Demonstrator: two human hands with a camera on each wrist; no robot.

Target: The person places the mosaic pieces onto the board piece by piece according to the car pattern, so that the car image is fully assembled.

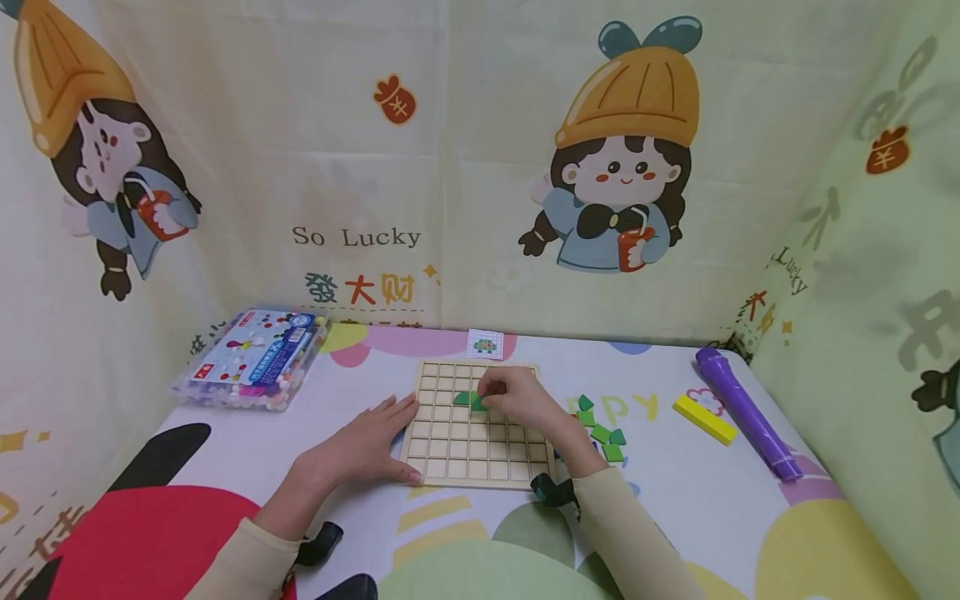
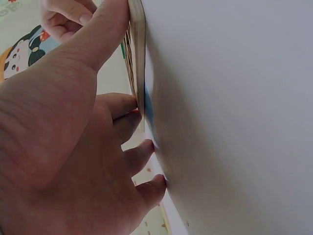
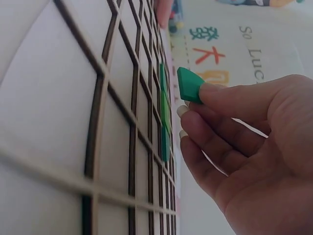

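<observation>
At the far left of the table (image 1: 720, 533) lay a clear box of beads (image 1: 253, 358). Your left hand (image 1: 367, 446) rested flat, fingers relaxed, against the left edge of the wooden grid board (image 1: 480, 450). Over the board's far middle, your right hand (image 1: 517, 398) pinched a green piece (image 3: 190, 84) just above the grid, beside green pieces already set (image 1: 467, 400). A small picture card (image 1: 485, 343) lay beyond the board. Right of it sat loose green pieces (image 1: 602, 432), then a yellow block (image 1: 703, 418) and a purple marker (image 1: 746, 412).
</observation>
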